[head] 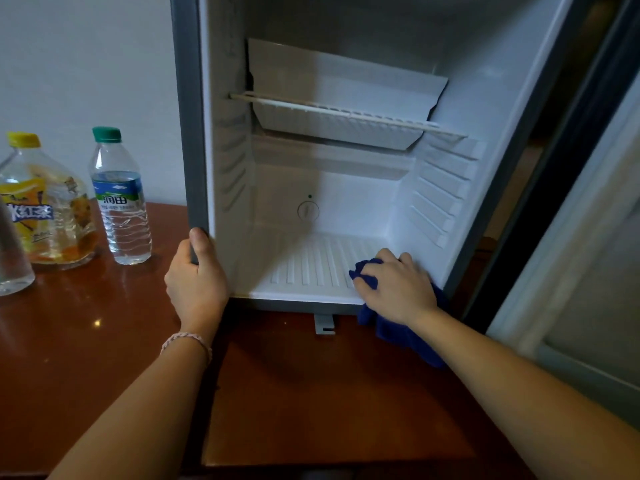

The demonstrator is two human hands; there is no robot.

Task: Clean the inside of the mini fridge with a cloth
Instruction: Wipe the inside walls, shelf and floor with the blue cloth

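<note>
fridge: white-lined grey mini fridge (pixel 346 188) standing upright on glossy reddish-brown wooden table (pixel 104 341), cavity facing the camera, door swung right
cloth: dark blue cloth (pixel 408 336) lying on ribbed floor's front-right corner, tail hanging over the sill
right hand (pixel 394 289): fingers spread, pressing cloth flat
left hand (pixel 197 271): gripping cabinet's left front edge
side: two clear plastic bottles (pixel 121 199) standing left
</note>
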